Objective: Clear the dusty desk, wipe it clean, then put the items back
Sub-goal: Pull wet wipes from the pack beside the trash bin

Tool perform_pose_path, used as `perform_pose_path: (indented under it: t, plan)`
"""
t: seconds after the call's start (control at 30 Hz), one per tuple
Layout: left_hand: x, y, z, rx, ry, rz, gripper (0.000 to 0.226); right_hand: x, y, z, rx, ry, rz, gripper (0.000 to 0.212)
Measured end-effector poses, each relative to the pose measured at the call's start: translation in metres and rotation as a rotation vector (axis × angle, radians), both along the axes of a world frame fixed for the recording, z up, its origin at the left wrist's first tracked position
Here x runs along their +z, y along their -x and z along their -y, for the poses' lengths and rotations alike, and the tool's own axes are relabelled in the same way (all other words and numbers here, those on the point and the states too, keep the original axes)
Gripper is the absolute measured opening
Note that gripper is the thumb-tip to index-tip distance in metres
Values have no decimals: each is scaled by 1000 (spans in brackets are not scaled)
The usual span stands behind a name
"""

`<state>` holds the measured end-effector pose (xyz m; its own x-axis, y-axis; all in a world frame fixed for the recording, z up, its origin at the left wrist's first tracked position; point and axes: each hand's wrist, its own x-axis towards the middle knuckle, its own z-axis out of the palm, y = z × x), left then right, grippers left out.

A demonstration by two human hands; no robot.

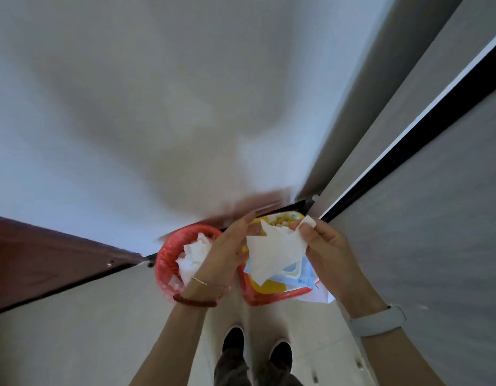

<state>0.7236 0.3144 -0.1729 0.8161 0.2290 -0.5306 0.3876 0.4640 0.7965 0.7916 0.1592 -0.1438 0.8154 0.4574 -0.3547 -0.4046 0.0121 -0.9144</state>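
I hold a white wet wipe (274,250) stretched between both hands at chest height. My left hand (227,249) grips its left edge and my right hand (324,243) pinches its upper right corner. Directly under the wipe lies a blue and white wipes pack (297,277) with its lid open, resting on a red and yellow box (258,295). To the left, below my left hand, stands a red waste bin (168,263) with crumpled white tissues (192,256) inside.
A white wall fills the upper view. A dark brown wooden door (40,257) is at the left. Grey cabinet panels (425,218) with a black gap run along the right. My feet (255,346) stand on pale floor tiles.
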Motion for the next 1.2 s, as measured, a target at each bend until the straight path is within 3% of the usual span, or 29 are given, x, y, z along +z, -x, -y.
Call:
perform_pose_path:
  t: [0.17,0.27,0.37,0.43,0.5,0.63,0.7,0.77,0.87,0.97,1.03,1.07,1.13,1.2]
  plan:
    - [125,65,-19,7,-162,190,14,108,31,-42,251,-77,224,19]
    - [178,114,-35,215,-356,183,9,158,62,-73,399,-136,344,20]
    - [221,172,-54,468,-523,157,6,190,110,-107,399,-156,401,18]
    - [242,212,-64,573,-603,149,9,196,148,-131,426,-128,356,19]
    - [260,261,-74,606,-751,128,17,203,194,-152,547,-91,306,36]
    - [273,399,-95,618,-1102,-66,15,208,325,-194,765,-110,78,51]
    - [270,467,-102,632,-1155,-139,19,199,384,-211,807,-102,-21,39]
    - [268,532,-106,702,-1146,-183,24,188,437,-226,932,-73,9,16]
    - [258,619,-120,949,-1067,-339,34,179,511,-241,1199,-38,3,13]
    - [248,692,-125,1232,-605,-306,34,173,577,-255,1360,-5,56,15]
    - [238,729,-117,1245,-226,-181,31,168,612,-266,1389,19,119,14]
    - [228,746,-113,1227,-129,-150,35,165,627,-271,1387,31,136,12]
    - [207,776,-100,1246,-80,-167,67,156,652,-284,1400,59,162,28]
    - [190,794,-91,1204,-194,-219,84,147,670,-298,1471,62,227,47]
